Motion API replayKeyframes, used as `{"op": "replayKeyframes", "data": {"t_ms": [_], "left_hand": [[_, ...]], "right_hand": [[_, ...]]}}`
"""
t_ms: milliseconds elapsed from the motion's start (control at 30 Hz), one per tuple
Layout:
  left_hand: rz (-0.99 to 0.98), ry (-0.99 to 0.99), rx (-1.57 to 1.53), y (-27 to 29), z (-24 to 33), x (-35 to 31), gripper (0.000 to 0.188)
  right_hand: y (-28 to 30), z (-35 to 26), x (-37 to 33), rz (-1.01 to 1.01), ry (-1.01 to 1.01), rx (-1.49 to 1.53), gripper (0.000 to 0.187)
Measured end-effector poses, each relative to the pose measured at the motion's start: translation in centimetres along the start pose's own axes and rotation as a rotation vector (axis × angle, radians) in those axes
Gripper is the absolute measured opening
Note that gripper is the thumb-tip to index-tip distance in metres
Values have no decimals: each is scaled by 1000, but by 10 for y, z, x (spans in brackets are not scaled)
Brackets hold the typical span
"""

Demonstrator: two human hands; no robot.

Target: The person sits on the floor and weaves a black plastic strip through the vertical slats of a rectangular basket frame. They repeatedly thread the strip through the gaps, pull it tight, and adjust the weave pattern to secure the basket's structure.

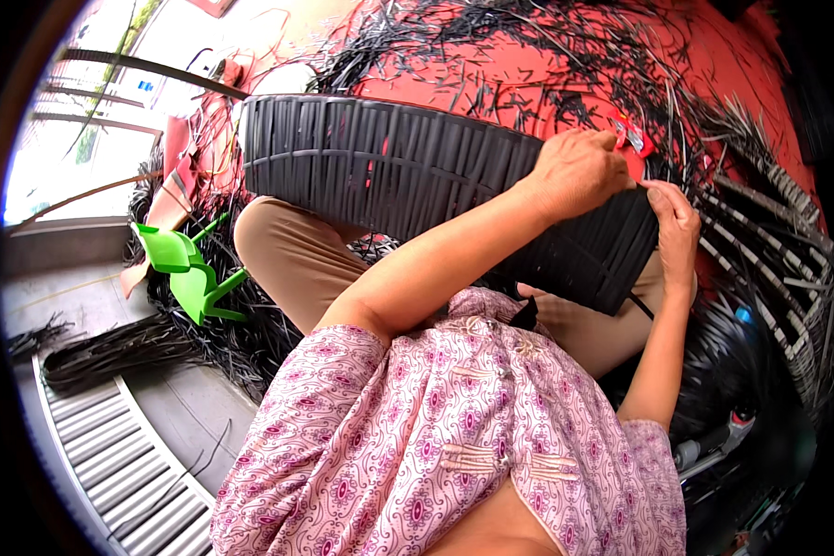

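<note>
A long panel woven from flat black strips (389, 171) lies slantwise across my bent legs. Over its upper right part, my left hand (579, 171) is closed, fingers curled toward the panel's corner. What it grips is hidden behind the fingers. At that same corner my right hand (676, 222) pinches the panel's edge between thumb and fingertips, close to the left hand. Any single strip between the fingers is too small to make out. From the panel's lower right edge a loose black strip end (640, 304) sticks out.
Loose black strips (491, 20) litter the red floor (435, 69). To the left are a small green plastic chair (193, 283), a black strip bundle (111, 357) and a white slatted frame (125, 454). On the right stand a strip-wrapped frame (760, 250) and a tool with a red part (737, 428).
</note>
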State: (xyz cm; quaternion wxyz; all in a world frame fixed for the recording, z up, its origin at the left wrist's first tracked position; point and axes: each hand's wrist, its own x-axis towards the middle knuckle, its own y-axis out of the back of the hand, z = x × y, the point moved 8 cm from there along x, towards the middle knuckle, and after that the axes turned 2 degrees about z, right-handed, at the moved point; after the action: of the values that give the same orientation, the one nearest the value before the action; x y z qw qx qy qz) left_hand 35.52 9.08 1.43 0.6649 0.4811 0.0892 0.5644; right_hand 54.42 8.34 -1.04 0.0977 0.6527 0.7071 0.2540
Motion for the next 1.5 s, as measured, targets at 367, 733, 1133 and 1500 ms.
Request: {"op": "replayKeyframes", "data": {"t_ms": [367,733,1133,1500], "left_hand": [[-4,30,317,104,-62,-188,71],[107,239,463,193,-132,-229,70],[85,289,366,214,-139,-246,62],[417,310,381,277,-213,-170,39]], "right_hand": [[-101,-145,-34,85,486,-321,25],[-194,-136,-84,-38,602,-579,39],[-141,-107,-106,51,523,-673,29],[-21,-52,-80,582,87,-465,37]]}}
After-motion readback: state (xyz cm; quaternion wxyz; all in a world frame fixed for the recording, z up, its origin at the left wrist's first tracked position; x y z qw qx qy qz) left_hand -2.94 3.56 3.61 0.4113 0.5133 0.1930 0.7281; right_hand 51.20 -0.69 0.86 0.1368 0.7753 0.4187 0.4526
